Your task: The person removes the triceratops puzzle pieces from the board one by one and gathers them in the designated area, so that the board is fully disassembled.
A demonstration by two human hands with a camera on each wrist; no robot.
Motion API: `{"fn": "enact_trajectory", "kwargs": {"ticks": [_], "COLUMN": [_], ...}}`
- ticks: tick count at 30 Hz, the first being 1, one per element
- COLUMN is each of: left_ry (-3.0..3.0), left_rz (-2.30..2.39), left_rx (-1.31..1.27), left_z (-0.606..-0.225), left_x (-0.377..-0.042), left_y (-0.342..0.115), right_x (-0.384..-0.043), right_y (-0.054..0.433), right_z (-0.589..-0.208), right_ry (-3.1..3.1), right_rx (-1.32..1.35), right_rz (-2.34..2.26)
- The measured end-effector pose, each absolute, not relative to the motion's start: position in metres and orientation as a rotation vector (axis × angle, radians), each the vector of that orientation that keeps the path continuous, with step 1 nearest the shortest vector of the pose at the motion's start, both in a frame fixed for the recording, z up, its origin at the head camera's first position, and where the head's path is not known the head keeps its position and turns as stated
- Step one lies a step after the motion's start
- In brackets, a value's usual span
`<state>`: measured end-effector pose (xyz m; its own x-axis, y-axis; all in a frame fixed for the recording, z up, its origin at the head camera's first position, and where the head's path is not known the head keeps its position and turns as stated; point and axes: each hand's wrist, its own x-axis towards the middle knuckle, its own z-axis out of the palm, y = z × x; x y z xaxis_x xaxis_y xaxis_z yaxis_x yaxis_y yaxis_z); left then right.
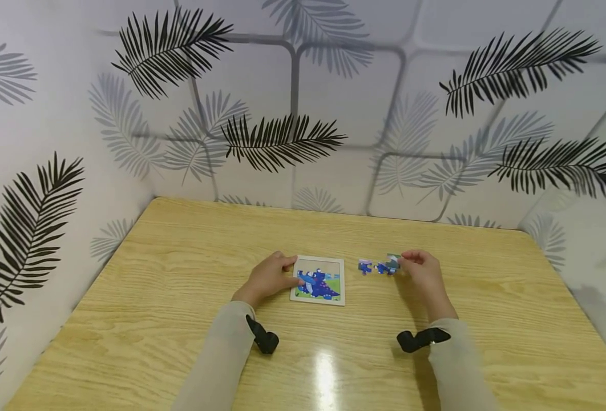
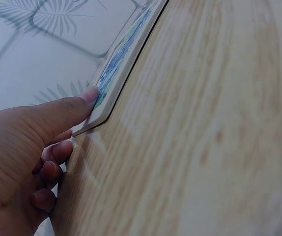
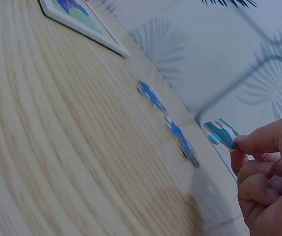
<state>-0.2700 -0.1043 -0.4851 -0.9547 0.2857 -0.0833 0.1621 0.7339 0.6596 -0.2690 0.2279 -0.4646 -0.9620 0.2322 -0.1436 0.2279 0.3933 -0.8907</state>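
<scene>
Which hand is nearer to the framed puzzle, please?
The left. The left hand grips the framed puzzle at its left side, thumb on top; the right hand is apart from it, off to its right, pinching a loose piece.

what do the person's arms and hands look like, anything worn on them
Both arms wear long, pale cream sleeves, the left sleeve and right sleeve reaching about the wrist. Each wrist carries a black band with a small rounded block, left block and right block; no cables show. The left hand and right hand are ungloved.
</scene>
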Motion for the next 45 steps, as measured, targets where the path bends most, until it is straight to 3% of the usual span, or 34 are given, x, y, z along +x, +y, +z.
{"fn": "enact_trajectory", "kwargs": {"ticks": [11, 45], "left_ry": [2.754, 2.743], "left_rz": [1.032, 1.065], "left_rx": [0.353, 0.347], "left_z": [-0.484, -0.485], "left_x": [-0.270, -0.270], "left_y": [-0.104, -0.104], "right_x": [-0.266, -0.273], "right_y": [0.260, 0.263], "right_z": [-0.471, -0.486], "right_ry": [-2.632, -2.701], "right_rx": [-0.512, -0.469], "right_rz": [1.653, 1.539]}}
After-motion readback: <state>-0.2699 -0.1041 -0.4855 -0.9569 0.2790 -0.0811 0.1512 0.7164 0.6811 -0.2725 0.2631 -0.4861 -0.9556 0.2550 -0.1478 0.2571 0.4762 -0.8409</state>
